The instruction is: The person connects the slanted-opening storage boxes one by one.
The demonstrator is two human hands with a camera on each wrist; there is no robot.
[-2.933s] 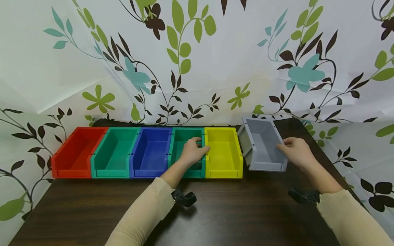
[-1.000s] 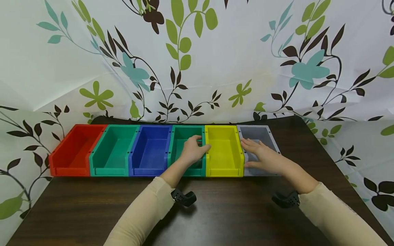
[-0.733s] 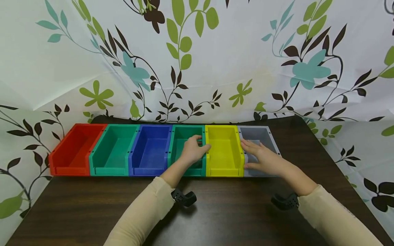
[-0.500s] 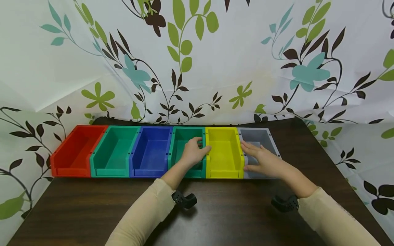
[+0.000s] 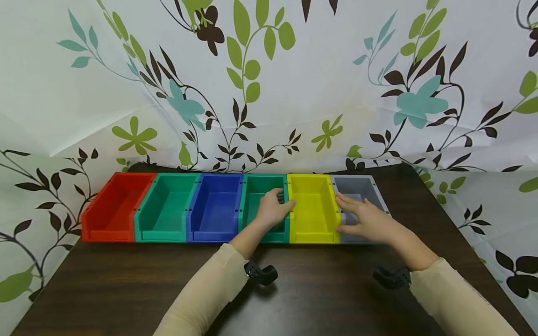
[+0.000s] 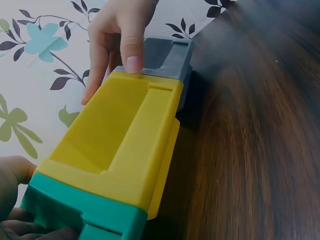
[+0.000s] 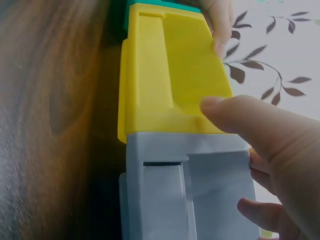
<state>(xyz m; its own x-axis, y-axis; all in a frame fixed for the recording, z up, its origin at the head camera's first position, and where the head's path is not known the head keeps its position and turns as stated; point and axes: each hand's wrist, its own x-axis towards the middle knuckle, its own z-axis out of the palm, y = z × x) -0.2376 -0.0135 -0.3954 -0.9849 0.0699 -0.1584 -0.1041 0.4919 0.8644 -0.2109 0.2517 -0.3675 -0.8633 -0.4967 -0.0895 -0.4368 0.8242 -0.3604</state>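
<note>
My left hand [image 5: 272, 211] reaches into the right-hand green bin [image 5: 253, 198]. Its fingers are inside and its thumb is on the wall beside the yellow bin [image 5: 310, 205], gripping the edge. Straight, spread fingers of my right hand [image 5: 371, 221] lie over the grey bin [image 5: 362, 185] at the right end, their tips touching where grey meets yellow. In the right wrist view its thumb [image 7: 240, 110] overlaps the yellow bin's rim. The yellow and grey bins stand side by side, touching; part of the grey one is hidden by the hand.
Leftward the row continues with a blue bin [image 5: 215, 205], another green bin [image 5: 167, 205] and a red bin [image 5: 117, 205]. All stand near the back of a dark wooden table [image 5: 328, 294]. Leaf-patterned cloth [image 5: 294, 84] hangs behind.
The grey bin, earlier tilted in the right hand, now stands flush beside the yellow one. Over the last half second the whole row has shifted slightly right, both hands with it.
</note>
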